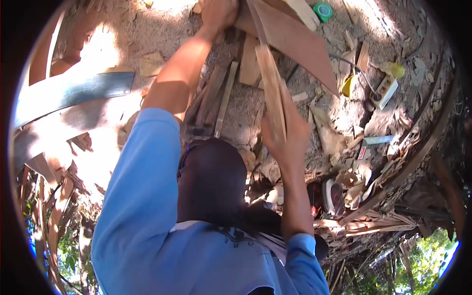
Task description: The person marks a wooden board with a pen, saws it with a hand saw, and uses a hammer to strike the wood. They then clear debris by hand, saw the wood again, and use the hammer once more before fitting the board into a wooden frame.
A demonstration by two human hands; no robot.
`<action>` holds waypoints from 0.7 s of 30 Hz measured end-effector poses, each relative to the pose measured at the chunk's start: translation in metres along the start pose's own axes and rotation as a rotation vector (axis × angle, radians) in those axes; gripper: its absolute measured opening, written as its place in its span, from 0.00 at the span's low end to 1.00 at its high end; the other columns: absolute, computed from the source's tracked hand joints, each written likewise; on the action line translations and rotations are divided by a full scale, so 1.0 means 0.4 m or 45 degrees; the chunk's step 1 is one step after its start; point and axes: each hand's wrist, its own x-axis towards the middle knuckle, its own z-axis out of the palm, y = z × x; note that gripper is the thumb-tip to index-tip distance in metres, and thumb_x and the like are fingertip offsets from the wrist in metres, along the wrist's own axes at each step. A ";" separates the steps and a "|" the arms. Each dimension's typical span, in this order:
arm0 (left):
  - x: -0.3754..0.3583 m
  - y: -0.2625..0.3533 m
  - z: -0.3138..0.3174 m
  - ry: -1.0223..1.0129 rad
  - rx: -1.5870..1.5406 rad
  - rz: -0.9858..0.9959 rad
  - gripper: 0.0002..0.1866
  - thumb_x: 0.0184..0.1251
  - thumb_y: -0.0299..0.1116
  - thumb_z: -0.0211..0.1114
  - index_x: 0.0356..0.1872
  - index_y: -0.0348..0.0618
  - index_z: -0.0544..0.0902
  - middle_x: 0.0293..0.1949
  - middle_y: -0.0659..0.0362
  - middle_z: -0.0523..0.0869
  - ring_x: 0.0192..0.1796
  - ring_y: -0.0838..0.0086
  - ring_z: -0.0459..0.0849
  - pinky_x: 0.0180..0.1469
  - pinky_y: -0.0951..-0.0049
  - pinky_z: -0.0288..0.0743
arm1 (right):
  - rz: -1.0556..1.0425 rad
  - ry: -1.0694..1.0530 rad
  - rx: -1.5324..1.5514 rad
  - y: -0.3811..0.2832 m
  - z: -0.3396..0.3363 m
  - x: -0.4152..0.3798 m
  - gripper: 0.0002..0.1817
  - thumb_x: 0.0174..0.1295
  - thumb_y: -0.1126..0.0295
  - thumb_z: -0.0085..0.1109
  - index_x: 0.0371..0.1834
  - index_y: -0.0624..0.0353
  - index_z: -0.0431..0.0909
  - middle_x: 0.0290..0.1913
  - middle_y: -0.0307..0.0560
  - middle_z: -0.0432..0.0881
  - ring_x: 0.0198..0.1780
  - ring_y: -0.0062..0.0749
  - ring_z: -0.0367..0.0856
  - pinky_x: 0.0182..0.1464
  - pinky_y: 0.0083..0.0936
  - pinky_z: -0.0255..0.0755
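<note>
My left hand (219,12) reaches far forward at the top of the view, its fingers closed on the near edge of a flat brown board (300,44). My right hand (287,137) grips the lower end of a long narrow wooden slat (270,83). The slat runs up from that hand and lies against the board's left edge. Both arms are in blue sleeves. My head and shoulders fill the lower middle of the view and hide the ground beneath them.
Sandy ground is strewn with wood offcuts (223,96) and shavings. A blue-grey plank (73,91) lies at the left. A green tape measure (323,11), a white power strip (385,92) with cable, and a power tool (332,196) lie at the right, beside curved wooden strips (418,152).
</note>
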 end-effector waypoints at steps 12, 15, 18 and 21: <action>0.049 -0.015 0.047 0.323 0.001 0.086 0.20 0.79 0.49 0.51 0.50 0.47 0.86 0.56 0.56 0.86 0.69 0.61 0.72 0.68 0.48 0.62 | -0.113 0.113 0.200 0.064 0.052 0.172 0.30 0.57 0.76 0.67 0.67 0.66 0.78 0.40 0.55 0.89 0.31 0.29 0.86 0.37 0.23 0.78; -0.008 -0.006 0.074 0.305 -0.026 0.117 0.20 0.78 0.49 0.52 0.48 0.48 0.87 0.54 0.58 0.86 0.67 0.62 0.74 0.67 0.50 0.63 | -0.177 0.158 -0.046 -0.079 -0.060 0.104 0.32 0.57 0.74 0.66 0.68 0.69 0.76 0.42 0.57 0.90 0.29 0.33 0.88 0.36 0.26 0.81; 0.038 -0.016 0.051 0.330 -0.090 0.106 0.20 0.78 0.51 0.53 0.47 0.49 0.87 0.53 0.59 0.87 0.66 0.63 0.75 0.67 0.51 0.62 | -0.305 0.386 -0.336 -0.099 -0.199 -0.052 0.29 0.62 0.73 0.62 0.66 0.77 0.74 0.47 0.61 0.89 0.36 0.35 0.90 0.39 0.28 0.82; 0.045 0.008 0.012 0.317 -0.202 0.057 0.21 0.77 0.52 0.54 0.51 0.49 0.86 0.56 0.59 0.85 0.68 0.62 0.73 0.70 0.52 0.62 | -0.056 0.454 -0.632 -0.038 -0.289 -0.072 0.28 0.63 0.76 0.61 0.67 0.74 0.74 0.47 0.63 0.89 0.36 0.39 0.90 0.39 0.34 0.82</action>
